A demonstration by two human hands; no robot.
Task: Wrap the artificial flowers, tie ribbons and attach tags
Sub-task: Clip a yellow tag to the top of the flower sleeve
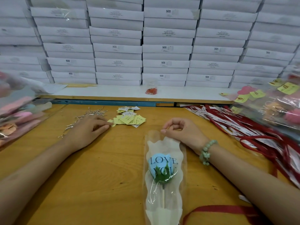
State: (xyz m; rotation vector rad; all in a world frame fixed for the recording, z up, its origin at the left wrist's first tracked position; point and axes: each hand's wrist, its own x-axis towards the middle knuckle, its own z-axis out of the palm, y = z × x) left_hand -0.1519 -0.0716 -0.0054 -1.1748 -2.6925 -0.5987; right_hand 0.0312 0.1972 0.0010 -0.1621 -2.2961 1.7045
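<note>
Clock directions are read on the surface (103,172), with 12 o'clock pointing away from the person.

1. Wrapped flower (163,168): lies at 6 o'clock, running lengthwise along the 12–6 line. It is a blue bloom with green leaves on a pale stick, inside a clear sleeve printed "LOVE YOU" over a white liner. The stick end points to 6 o'clock.
2. Right hand (181,131): rests at the sleeve's 12 o'clock end. The fingers are curled, and thumb and forefinger pinch a thin gold-coloured piece (168,127). What kind of piece it is cannot be told. A green bead bracelet (207,151) sits on the wrist.
3. Left hand (90,129): lies flat at 10 o'clock with the fingers extended and relaxed. The fingertips touch the near edge of the yellow tags (128,118).
4. Yellow tags: a loose pile at 12 o'clock, between the two hands.
5. Silver wire ties (87,115): scattered at 11 o'clock, just beyond the left hand.
6. Ribbons (243,127): a red and white heap at 2 to 3 o'clock. One red ribbon (219,208) loops at 5 o'clock, under the right forearm.
7. Finished flower bundles: one stack at 9 o'clock (19,114), and one at 2 o'clock (276,104) carrying yellow tags.
8. White shelf (113,92) at 12 o'clock: holds a clear cup (151,87) with red clips in it. White boxes (167,49) are stacked behind it.
</note>
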